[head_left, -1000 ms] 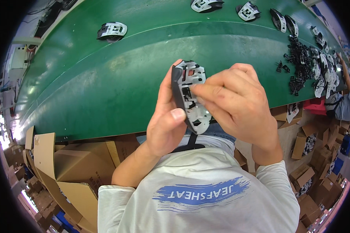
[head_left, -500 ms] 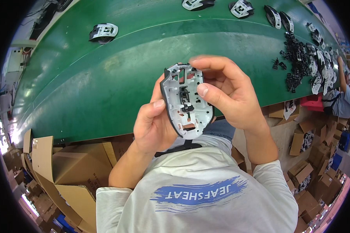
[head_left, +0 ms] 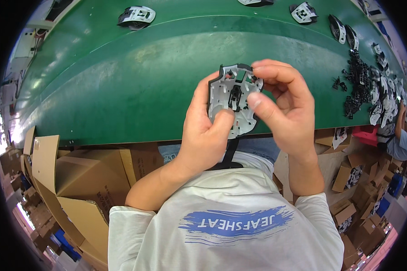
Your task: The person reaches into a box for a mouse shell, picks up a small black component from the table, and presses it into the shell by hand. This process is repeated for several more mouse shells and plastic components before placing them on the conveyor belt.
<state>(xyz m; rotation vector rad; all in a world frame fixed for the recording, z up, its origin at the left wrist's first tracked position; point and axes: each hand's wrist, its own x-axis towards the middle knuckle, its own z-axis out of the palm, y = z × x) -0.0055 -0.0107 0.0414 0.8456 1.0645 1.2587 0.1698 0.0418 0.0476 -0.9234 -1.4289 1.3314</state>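
my left hand and right hand hold the shell; its black clip seems seated. beyond my right hand, more loose clips look unfitted.

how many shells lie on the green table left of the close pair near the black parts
3: the leftmost shell, upper left; the middle shell, cut off by the top edge; the rightmost shell, upper right. More may lie out of view.
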